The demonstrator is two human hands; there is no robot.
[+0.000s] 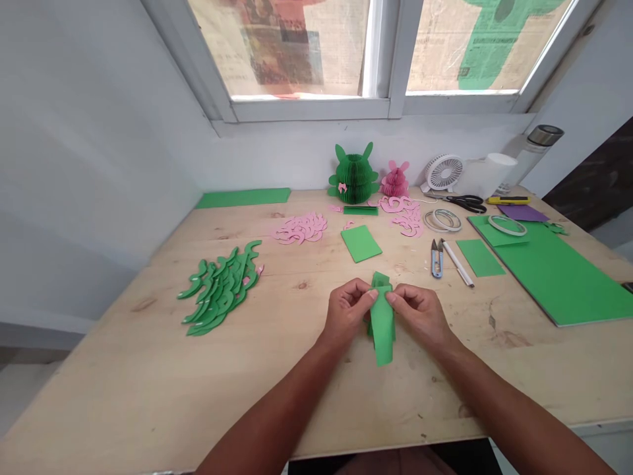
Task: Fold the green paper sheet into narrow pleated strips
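Observation:
Between my two hands is a folded green paper strip (382, 330), one long end hanging toward me and more folded layers behind it. My left hand (349, 307) pinches its upper left edge between thumb and fingers. Opposite, my right hand (418, 311) pinches the upper right edge, thumb on the front face. What lies behind the strip is partly hidden. Just beyond my hands a green paper square (361, 243) rests on the table. To the right are blue thread snips (437, 258) and a white pen (457, 263).
Cut green paper pieces (222, 290) are heaped at left, pink cutouts (301, 228) behind them. A green honeycomb paper figure (354, 175) and a pink one (395, 179) stand by the wall. Tape rolls (445, 220), black scissors (462, 200), a small fan (445, 173) and green sheets (564, 277) occupy the right.

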